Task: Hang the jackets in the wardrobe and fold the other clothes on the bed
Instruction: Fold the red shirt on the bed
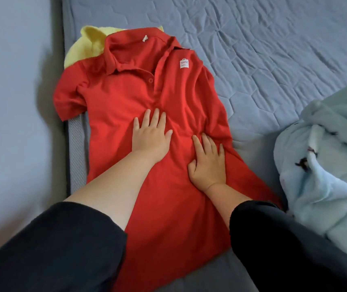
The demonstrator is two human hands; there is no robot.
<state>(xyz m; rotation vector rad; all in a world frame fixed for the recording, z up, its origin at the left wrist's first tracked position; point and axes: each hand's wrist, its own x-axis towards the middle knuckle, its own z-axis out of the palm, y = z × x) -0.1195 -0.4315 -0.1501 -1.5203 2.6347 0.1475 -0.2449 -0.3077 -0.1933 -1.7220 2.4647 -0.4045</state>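
Red polo shirt [115, 102] lies face up along the bed's [273, 60] left edge. My left hand [150, 135] and right hand [208, 163] press flat on its middle, fingers spread. Creases bunched beside my right hand (plus the sleeve overhanging the edge) could get folded in crooked.

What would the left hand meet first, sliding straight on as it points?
Flat on the shirt, the left hand points at the placket; it would likely reach its button first, then the collar.

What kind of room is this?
Probably a bedroom: a quilted bedspread, a red polo shirt spread flat under the left hand and right hand, and a crumpled pale blue fleece beside it.
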